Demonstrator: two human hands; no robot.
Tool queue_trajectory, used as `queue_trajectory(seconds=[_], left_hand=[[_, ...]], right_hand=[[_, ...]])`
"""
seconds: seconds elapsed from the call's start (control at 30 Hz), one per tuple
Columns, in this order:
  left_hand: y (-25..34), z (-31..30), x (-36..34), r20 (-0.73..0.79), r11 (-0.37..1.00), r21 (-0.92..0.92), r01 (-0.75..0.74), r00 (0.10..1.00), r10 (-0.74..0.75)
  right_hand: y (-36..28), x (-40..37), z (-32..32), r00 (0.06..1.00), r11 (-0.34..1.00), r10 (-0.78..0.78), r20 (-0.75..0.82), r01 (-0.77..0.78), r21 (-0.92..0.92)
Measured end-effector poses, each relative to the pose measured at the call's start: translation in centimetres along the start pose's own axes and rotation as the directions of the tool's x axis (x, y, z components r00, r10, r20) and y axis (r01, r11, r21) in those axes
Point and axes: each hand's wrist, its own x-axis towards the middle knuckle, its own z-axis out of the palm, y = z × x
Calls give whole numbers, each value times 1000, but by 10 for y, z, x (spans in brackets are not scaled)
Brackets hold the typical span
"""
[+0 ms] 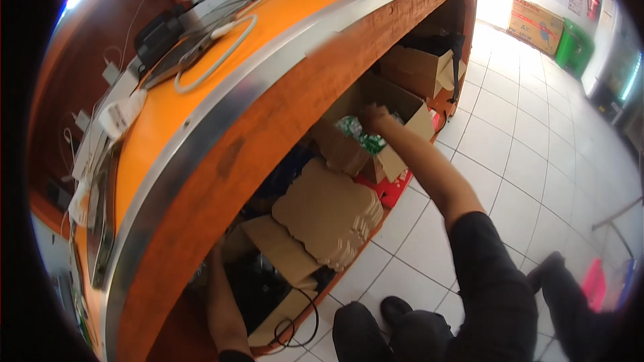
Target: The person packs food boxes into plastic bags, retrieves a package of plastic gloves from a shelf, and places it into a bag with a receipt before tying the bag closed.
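My right hand (374, 118) reaches deep into an open cardboard box (409, 104) on the shelf under the orange counter (295, 7). It rests just above green-and-white packets (359, 134) that lie in the box; its fingers are turned away, so their grip is hidden. My left forearm rises at the lower left, and my left hand (216, 258) sits at the dark shelf opening beside a cardboard flap (278, 248), mostly hidden in shadow. A stack of flat brown cardboard pieces (329, 211) lies between my two arms.
Another cardboard box (416, 67) stands further along the shelf, and a red crate (392, 188) sits under the boxes. Chargers, cables and a power strip (215, 0) cover the counter top. White tiled floor (537, 147) spreads right, with a green bin (573, 47) far off.
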Motion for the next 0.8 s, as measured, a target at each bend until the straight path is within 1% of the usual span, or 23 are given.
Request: queue_trajectory(seconds=[0.03, 0.07, 0.1, 0.13, 0.17, 0.2, 0.23, 0.3, 0.33, 0.37, 0.4, 0.43, 0.47, 0.5, 0.53, 0.57, 0.6, 0.63, 0.67, 0.7, 0.73, 0.77, 0.8], left_hand=[[30, -15, -3, -69, 997, -57, -47, 997, 43], [65, -35, -13, -74, 997, -52, -53, 996, 49], [114, -60, -25, -64, 996, -67, 66, 996, -70], [139, -71, -23, -55, 980, -85, 182, 981, -187], [137, -72, -19, -49, 981, -78, 177, 982, -181], [135, -70, -14, -45, 981, -81, 178, 982, -182], [131, -68, -14, -43, 980, -87, 181, 982, -185], [124, -66, -21, -27, 977, -90, 192, 980, -195], [123, -64, -18, -31, 976, -95, 193, 980, -197], [124, -58, -17, -34, 976, -99, 196, 979, -200], [122, -55, -20, -70, 975, -127, 184, 979, -194], [122, -59, -20, -107, 975, -152, 164, 978, -181], [123, -62, -20, -112, 977, -144, 159, 978, -175], [132, -66, -21, -133, 984, -83, 158, 977, -168], [137, -67, -21, -156, 987, -26, 160, 974, -162], [127, -63, -21, -159, 987, -24, 160, 974, -162], [107, -54, -18, -105, 979, -18, 201, 974, -202], [91, -48, -14, -55, 971, -7, 238, 970, -238], [84, -47, -15, -59, 973, 4, 229, 972, -229], [80, -46, -18, -75, 978, -3, 209, 975, -208], [87, -44, -15, -98, 982, -19, 187, 977, -188], [91, -47, -15, -96, 983, -9, 182, 978, -183], [110, -55, -17, -77, 970, 14, 243, 967, -242]], right_hand=[[8, 22, 26, 1000, 1000, 11, -21, -11, 0], [10, 30, 62, 998, 998, -51, -48, 50, -31], [9, 35, 83, 991, 992, -115, -69, 111, -61], [7, 41, 81, 991, 993, -112, -74, 108, -58], [1, 41, 78, 996, 992, -53, 70, 61, -115], [3, 51, 83, 979, 983, 16, 203, 21, -184], [9, 63, 87, 980, 983, 19, 200, 19, -185], [23, 82, 97, 936, 928, 36, 349, 98, -360], [38, 87, 86, 939, 928, 38, 341, 93, -362], [59, 89, 76, 930, 968, -11, 368, 102, -230], [68, 86, 74, 914, 992, -68, 400, 106, -74], [70, 90, 71, 911, 993, -72, 406, 103, -55], [71, 100, 59, 748, 985, -59, 661, -65, 161], [70, 109, 48, 521, 911, -121, 845, -279, 303], [67, 122, 49, 530, 911, -121, 840, -276, 305], [61, 132, 54, 738, 939, -62, 672, -184, 289], [57, 140, 57, 894, 963, -20, 448, -104, 250], [46, 136, 64, 898, 960, -20, 440, -105, 259], [25, 122, 81, 960, 999, 26, 280, -33, 20], [8, 110, 96, 994, 973, 30, 108, -5, -230], [3, 104, 95, 995, 974, 35, 99, -11, -226], [-5, 94, 98, 986, 987, 86, 144, -64, -149], [-9, 89, 102, 972, 990, 131, 195, -118, -79]])
